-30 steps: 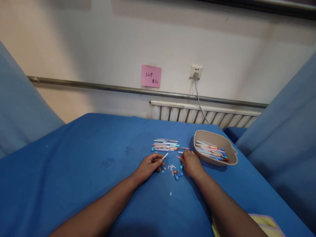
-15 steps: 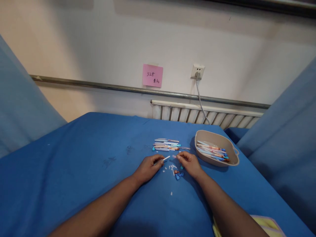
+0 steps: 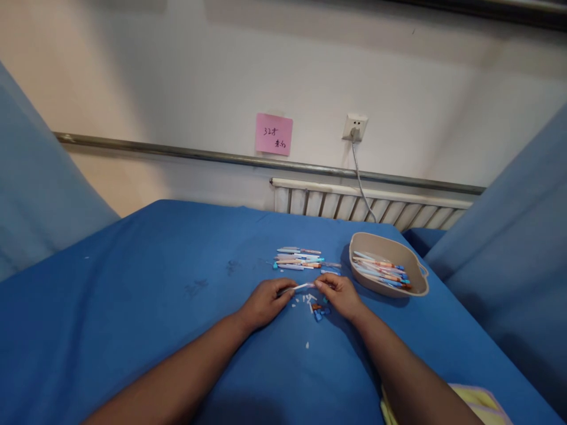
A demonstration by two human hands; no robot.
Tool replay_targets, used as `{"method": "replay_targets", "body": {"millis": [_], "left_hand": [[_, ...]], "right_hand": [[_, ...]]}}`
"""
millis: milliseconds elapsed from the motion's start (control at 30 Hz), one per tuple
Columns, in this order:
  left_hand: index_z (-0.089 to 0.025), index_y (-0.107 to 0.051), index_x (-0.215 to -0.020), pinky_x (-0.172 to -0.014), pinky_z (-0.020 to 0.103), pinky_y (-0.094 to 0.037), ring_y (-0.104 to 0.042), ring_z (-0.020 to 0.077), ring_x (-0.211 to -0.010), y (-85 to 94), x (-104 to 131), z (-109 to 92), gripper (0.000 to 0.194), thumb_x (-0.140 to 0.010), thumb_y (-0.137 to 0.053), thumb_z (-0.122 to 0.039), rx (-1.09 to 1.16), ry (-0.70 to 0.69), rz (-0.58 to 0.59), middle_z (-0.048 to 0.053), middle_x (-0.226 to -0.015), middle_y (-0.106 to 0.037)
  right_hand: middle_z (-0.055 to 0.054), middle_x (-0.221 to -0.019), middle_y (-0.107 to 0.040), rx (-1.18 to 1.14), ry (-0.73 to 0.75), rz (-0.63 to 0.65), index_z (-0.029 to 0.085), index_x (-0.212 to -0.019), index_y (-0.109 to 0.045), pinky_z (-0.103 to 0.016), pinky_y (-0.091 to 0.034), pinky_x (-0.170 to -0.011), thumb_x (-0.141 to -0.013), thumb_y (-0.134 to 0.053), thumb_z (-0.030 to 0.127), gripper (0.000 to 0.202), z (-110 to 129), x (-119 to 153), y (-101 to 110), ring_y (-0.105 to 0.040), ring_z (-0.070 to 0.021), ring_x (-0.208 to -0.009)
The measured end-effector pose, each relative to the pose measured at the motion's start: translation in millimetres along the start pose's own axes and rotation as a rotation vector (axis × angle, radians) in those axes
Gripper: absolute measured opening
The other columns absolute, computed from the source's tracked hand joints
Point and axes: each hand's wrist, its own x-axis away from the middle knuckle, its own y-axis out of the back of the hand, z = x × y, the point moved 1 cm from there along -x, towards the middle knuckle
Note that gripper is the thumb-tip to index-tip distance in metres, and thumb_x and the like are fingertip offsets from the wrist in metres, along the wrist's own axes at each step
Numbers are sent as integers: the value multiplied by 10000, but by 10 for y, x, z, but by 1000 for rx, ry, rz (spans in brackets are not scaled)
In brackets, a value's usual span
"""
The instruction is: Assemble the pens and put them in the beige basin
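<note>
- The left hand pinched a white stick between both hands.
- The right hand pinched a pinkish piece at its tip.
- Beyond them, a pink note read "32", rest unclear.

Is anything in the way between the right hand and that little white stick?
Only the small pinkish piece that the right hand holds; it seems to meet the tip of the white stick. The loose white bits lie nearer the camera, not between.
</note>
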Motion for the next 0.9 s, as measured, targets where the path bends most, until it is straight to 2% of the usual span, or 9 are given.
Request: {"method": "replay_targets", "body": {"millis": [167,267,367,567,767,900], "left_hand": [[-223,-655,-976,-752,243,-406,-575,185,-846,-28,18,-28,244,-876,-450,-308,-46,-63,20,27,-911,-663],[-229,-643,-1018,-767,255,-410,-571,201,-881,-55,34,-23,237,-852,-495,-311,-53,-50,14,35,-956,-664],[-232,-625,-1054,-802,272,-408,-576,212,-920,-66,45,-3,253,-828,-534,-298,-52,-23,-19,41,-1011,-661],[-228,-628,-1026,-796,279,-411,-591,211,-903,-42,56,-17,229,-831,-533,-304,-41,-18,-60,43,-984,-670],[-231,-629,-1028,-799,282,-408,-587,211,-905,-37,72,-44,230,-836,-534,-314,-81,-41,-69,41,-978,-668],[-234,-620,-1044,-782,274,-406,-584,208,-892,-40,82,-65,228,-864,-501,-309,-166,-95,-61,43,-976,-664]], "right_hand": [[2,-673,-618,78,71,62,197,-792,-681,-222,-426,-590,-837,-509,353,236,50,39,-49,-565,-129,-635],[0,-695,-626,112,87,106,204,-831,-673,-219,-436,-584,-853,-493,322,216,120,74,-85,-575,-123,-617],[-2,-715,-634,173,84,105,207,-851,-642,-220,-433,-609,-861,-479,298,187,194,99,-98,-582,-128,-654],[-5,-753,-638,229,96,79,203,-877,-588,-224,-412,-625,-840,-501,276,120,288,132,-71,-575,-140,-698],[-1,-736,-633,193,142,75,208,-845,-609,-223,-412,-627,-833,-502,263,121,274,134,-80,-570,-135,-687],[15,-656,-619,74,44,89,209,-823,-619,-216,-409,-570,-819,-512,296,138,186,132,-122,-557,-127,-607]]}}
